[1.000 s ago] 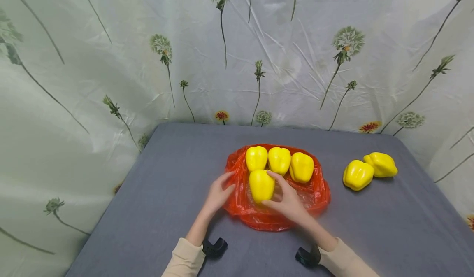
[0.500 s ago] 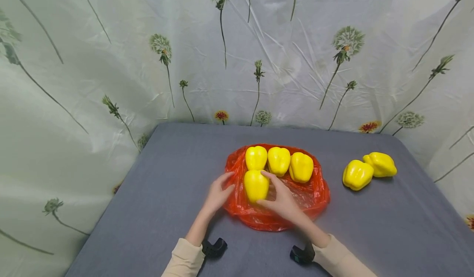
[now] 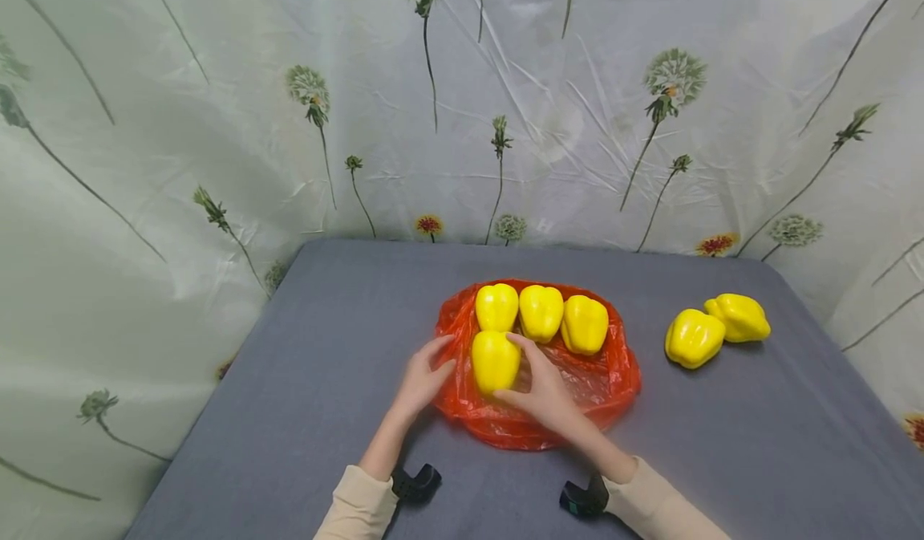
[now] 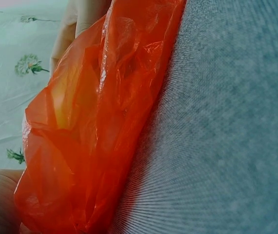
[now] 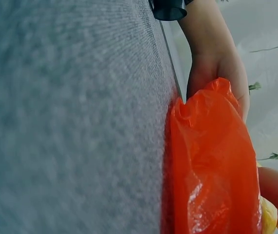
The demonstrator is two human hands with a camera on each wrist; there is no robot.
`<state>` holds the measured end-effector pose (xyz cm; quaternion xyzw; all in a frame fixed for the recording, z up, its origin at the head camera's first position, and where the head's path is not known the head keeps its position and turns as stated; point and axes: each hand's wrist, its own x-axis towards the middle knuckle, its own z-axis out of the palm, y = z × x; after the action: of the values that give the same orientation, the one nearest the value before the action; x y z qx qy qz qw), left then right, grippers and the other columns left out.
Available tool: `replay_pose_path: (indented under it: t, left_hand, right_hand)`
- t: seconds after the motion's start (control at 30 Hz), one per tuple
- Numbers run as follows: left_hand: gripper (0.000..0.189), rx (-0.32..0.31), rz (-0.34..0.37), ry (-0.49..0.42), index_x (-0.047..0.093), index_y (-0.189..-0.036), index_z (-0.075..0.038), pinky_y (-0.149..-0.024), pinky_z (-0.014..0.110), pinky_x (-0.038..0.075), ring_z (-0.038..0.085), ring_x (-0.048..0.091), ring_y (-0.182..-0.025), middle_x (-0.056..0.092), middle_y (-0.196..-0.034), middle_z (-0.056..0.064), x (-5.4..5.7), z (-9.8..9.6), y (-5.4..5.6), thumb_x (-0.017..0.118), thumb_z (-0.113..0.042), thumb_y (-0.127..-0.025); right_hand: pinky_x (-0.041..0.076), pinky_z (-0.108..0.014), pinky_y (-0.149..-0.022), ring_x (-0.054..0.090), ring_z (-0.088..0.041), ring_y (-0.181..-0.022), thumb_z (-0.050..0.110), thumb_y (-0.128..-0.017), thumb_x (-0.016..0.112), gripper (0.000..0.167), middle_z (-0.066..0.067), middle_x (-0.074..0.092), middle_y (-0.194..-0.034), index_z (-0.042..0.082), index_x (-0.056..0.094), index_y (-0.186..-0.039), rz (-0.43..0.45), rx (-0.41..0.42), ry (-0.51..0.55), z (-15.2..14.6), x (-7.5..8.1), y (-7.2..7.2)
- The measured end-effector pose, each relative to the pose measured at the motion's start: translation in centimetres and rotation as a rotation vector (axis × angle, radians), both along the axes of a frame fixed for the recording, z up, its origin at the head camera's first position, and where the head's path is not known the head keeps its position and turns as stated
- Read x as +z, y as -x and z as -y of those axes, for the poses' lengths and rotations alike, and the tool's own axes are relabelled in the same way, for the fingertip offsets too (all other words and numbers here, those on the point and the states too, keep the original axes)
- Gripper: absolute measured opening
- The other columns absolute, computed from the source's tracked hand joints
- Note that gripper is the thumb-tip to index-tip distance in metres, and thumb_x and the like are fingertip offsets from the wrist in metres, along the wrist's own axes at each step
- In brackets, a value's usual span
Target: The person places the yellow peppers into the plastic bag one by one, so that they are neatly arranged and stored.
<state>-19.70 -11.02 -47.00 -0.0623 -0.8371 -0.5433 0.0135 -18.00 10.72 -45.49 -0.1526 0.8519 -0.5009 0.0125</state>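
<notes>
My right hand (image 3: pixel 545 391) holds a yellow bell pepper (image 3: pixel 495 363) between thumb and fingers, inside a red plastic bag (image 3: pixel 613 399) spread wide on the table. Behind it in the bag stand three more yellow bell peppers (image 3: pixel 541 313) in a row. At the bag's left side, my left hand (image 3: pixel 416 379) has its fingers hooked over the rim. The left wrist view shows the bag's wall (image 4: pixel 105 122) partly hiding the fingers and thumb. In the right wrist view, the red bag (image 5: pixel 217 165) covers much of the right hand's work.
Two more yellow bell peppers (image 3: pixel 695 338) lie close together on the grey tablecloth (image 3: pixel 325 339) to the right of the bag. A pale curtain (image 3: pixel 361 83) with dandelion prints hangs behind and left of the table. Black wrist devices (image 3: pixel 416 484) sit under both forearms.
My right hand has shifted the held pepper left, to just in front of the leftmost pepper of the row. My left hand stays at the bag's rim.
</notes>
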Motion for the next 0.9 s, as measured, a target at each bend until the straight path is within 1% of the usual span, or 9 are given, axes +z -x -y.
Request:
replay_pose_path:
  t: [0.1,0.27,0.4,0.47,0.57,0.63,0.7,0.8,0.9]
  left_hand:
    - [0.044,0.003,0.009,-0.007,0.052,-0.132,-0.005,-0.108,0.053,0.036,0.036,0.044,-0.131,0.051,-0.138,0.018,0.1,0.0,0.0,0.055,-0.01,-0.089]
    - [0.044,-0.001,0.004,-0.007,0.052,-0.132,-0.005,-0.108,0.054,0.036,0.037,0.044,-0.131,0.05,-0.138,0.019,0.1,0.0,0.0,0.055,-0.011,-0.089]
    - [0.044,-0.002,-0.005,-0.01,0.052,-0.132,-0.004,-0.108,0.054,0.036,0.038,0.044,-0.131,0.051,-0.138,0.02,0.0,-0.1,0.0,0.055,-0.01,-0.089]
    - [0.044,-0.002,-0.008,-0.01,0.052,-0.132,-0.004,-0.109,0.053,0.035,0.037,0.044,-0.131,0.051,-0.138,0.019,0.0,-0.1,0.1,0.056,-0.009,-0.088]
    - [0.044,-0.006,-0.018,-0.008,0.052,-0.132,-0.002,-0.109,0.054,0.035,0.038,0.044,-0.131,0.051,-0.137,0.021,-0.2,-0.1,0.1,0.056,-0.008,-0.088]
    - [0.044,-0.009,-0.011,-0.005,0.052,-0.132,-0.003,-0.108,0.053,0.035,0.037,0.044,-0.131,0.051,-0.137,0.02,-0.3,0.0,0.1,0.056,-0.008,-0.088]
    - [0.044,-0.01,-0.007,-0.008,0.052,-0.132,-0.003,-0.109,0.053,0.035,0.038,0.043,-0.131,0.051,-0.137,0.02,-0.3,0.0,0.0,0.056,-0.008,-0.088]
    - [0.044,-0.01,-0.004,-0.015,0.051,-0.132,-0.003,-0.109,0.053,0.035,0.037,0.043,-0.132,0.051,-0.138,0.02,-0.3,0.0,0.0,0.056,-0.008,-0.089]
    - [0.044,-0.008,-0.002,-0.02,0.051,-0.132,-0.003,-0.109,0.053,0.034,0.037,0.042,-0.132,0.05,-0.138,0.019,-0.2,0.0,0.1,0.055,-0.008,-0.089]
  right_hand:
    - [0.051,-0.04,-0.095,0.054,-0.027,-0.121,0.022,-0.072,0.08,0.081,-0.006,0.043,-0.144,0.023,0.036,-0.14,-0.016,0.002,-0.012,0.1,-0.1,0.1]
    - [0.051,-0.041,-0.096,0.053,-0.027,-0.123,0.023,-0.072,0.081,0.083,-0.005,0.043,-0.144,0.025,0.035,-0.141,-0.032,0.001,-0.028,0.0,-0.3,0.2]
    - [0.051,-0.041,-0.096,0.053,-0.028,-0.122,0.025,-0.072,0.08,0.085,-0.008,0.041,-0.146,0.022,0.033,-0.142,-0.045,0.014,-0.039,-0.2,-0.4,0.2]
    - [0.051,-0.04,-0.096,0.054,-0.026,-0.122,0.026,-0.072,0.081,0.086,-0.006,0.041,-0.146,0.021,0.033,-0.143,-0.05,0.014,-0.046,-0.4,-0.3,0.2]
    - [0.05,-0.04,-0.097,0.054,-0.025,-0.122,0.028,-0.071,0.081,0.087,-0.003,0.042,-0.146,0.022,0.033,-0.144,-0.041,0.023,-0.048,-0.8,0.0,0.1]
    - [0.05,-0.04,-0.097,0.054,-0.023,-0.121,0.029,-0.071,0.08,0.087,-0.001,0.043,-0.145,0.023,0.033,-0.144,-0.034,0.031,-0.056,-1.1,0.1,-0.1]
    - [0.05,-0.042,-0.097,0.054,-0.024,-0.122,0.028,-0.073,0.079,0.087,-0.002,0.043,-0.145,0.022,0.031,-0.144,-0.033,0.049,-0.062,-1.5,0.2,-0.3]
    - [0.049,-0.043,-0.097,0.053,-0.026,-0.124,0.029,-0.075,0.077,0.083,-0.003,0.044,-0.144,0.021,0.032,-0.144,-0.049,0.06,-0.082,-2.1,0.3,-0.6]
    - [0.05,-0.043,-0.097,0.053,-0.027,-0.124,0.027,-0.079,0.074,0.075,-0.004,0.047,-0.141,0.021,0.035,-0.143,-0.055,0.062,-0.072,-2.7,0.5,-0.8]
